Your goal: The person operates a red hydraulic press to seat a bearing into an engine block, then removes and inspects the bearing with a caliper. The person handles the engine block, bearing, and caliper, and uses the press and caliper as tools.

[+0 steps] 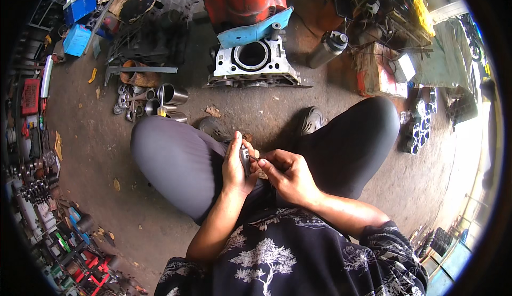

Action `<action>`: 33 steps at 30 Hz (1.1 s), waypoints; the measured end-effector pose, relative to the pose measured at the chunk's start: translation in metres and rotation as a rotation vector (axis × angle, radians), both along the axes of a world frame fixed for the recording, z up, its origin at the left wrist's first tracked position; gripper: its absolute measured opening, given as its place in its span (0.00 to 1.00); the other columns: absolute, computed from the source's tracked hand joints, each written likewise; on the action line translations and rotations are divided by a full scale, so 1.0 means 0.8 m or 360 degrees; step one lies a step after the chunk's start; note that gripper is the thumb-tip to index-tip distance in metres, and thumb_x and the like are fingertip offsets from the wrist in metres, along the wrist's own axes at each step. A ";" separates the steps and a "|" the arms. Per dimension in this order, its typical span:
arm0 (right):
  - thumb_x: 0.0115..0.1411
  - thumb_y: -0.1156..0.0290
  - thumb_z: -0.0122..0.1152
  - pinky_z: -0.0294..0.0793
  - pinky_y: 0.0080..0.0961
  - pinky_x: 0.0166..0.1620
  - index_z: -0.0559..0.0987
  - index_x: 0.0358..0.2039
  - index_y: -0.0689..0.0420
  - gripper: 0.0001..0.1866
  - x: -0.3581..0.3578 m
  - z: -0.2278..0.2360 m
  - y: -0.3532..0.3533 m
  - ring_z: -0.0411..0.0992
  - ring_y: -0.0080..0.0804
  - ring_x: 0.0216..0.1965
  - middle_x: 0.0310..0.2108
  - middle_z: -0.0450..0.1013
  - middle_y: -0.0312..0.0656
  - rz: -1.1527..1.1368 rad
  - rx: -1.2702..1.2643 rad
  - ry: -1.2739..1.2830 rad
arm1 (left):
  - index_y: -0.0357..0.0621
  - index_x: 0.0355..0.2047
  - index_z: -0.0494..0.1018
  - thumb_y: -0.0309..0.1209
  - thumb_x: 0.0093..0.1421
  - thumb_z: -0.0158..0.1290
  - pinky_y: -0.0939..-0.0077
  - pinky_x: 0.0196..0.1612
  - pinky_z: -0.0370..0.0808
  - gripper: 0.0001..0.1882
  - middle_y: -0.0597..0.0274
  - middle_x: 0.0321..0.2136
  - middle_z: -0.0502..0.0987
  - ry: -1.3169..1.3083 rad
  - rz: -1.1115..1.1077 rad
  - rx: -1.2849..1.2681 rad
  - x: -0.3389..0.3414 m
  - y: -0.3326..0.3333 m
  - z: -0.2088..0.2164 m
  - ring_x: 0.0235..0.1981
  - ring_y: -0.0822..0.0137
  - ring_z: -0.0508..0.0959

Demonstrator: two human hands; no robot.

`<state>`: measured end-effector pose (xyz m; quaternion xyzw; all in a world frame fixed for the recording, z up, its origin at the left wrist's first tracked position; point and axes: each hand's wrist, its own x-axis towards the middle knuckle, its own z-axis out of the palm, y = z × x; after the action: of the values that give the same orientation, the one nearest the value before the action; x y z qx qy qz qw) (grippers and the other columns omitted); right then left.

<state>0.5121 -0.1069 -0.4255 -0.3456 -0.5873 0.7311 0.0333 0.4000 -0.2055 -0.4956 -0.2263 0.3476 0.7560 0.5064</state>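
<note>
My left hand point(233, 168) is closed around a small grey metal part point(245, 160) with dark holes in its face, held between my knees. From the right, my right hand point(292, 177) pinches a thin dark piece point(254, 158) between thumb and fingers, its tip against or very near the metal part. What kind of piece it is, I cannot make out. Beyond my feet, an engine block point(226, 67) with a large round bore rests on the floor. A blue sheet point(257, 30) lies across its far edge.
Shiny metal cylinders point(174, 94) and connecting rods lie left of the block. Behind it stands a red rounded machine or container point(240, 0). A grey bottle point(324, 51) and a worn box point(376, 74) are at right. Tools and parts point(40, 189) line the left side.
</note>
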 end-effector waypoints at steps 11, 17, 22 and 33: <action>0.69 0.69 0.61 0.58 0.22 0.19 0.78 0.30 0.61 0.11 0.003 0.001 0.000 0.61 0.17 0.17 0.18 0.67 0.32 -0.0322 -0.0874 -0.0216 | 0.47 0.26 0.64 0.39 0.72 0.51 0.77 0.19 0.65 0.17 0.67 0.17 0.67 0.1114 -0.0034 -0.0444 0.011 0.002 0.009 0.17 0.73 0.67; 0.69 0.70 0.62 0.55 0.20 0.20 0.79 0.31 0.61 0.10 0.009 0.009 -0.010 0.58 0.16 0.16 0.17 0.65 0.30 -0.0273 -0.0859 -0.0233 | 0.39 0.22 0.62 0.28 0.70 0.52 0.73 0.24 0.63 0.18 0.64 0.16 0.69 0.1903 -0.0228 -0.0584 0.010 -0.017 0.022 0.19 0.75 0.67; 0.67 0.73 0.63 0.67 0.24 0.21 0.81 0.37 0.65 0.07 0.015 -0.016 -0.008 0.68 0.22 0.18 0.19 0.72 0.33 0.0127 0.0095 0.0126 | 0.39 0.22 0.61 0.29 0.70 0.51 0.73 0.23 0.61 0.19 0.65 0.16 0.68 0.1794 -0.0235 -0.0518 0.010 -0.018 0.022 0.18 0.76 0.64; 0.59 0.69 0.65 0.77 0.39 0.24 0.79 0.36 0.61 0.09 0.009 -0.019 0.065 0.76 0.46 0.21 0.20 0.74 0.46 0.0923 0.1489 0.0712 | 0.45 0.24 0.68 0.40 0.72 0.51 0.80 0.17 0.63 0.19 0.67 0.18 0.70 0.0941 -0.0095 -0.0304 0.012 0.000 0.011 0.15 0.77 0.68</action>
<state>0.5194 -0.0550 -0.4406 0.0428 -0.8964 0.4288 0.1041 0.4098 -0.2055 -0.4866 -0.0330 0.5559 0.7376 0.3819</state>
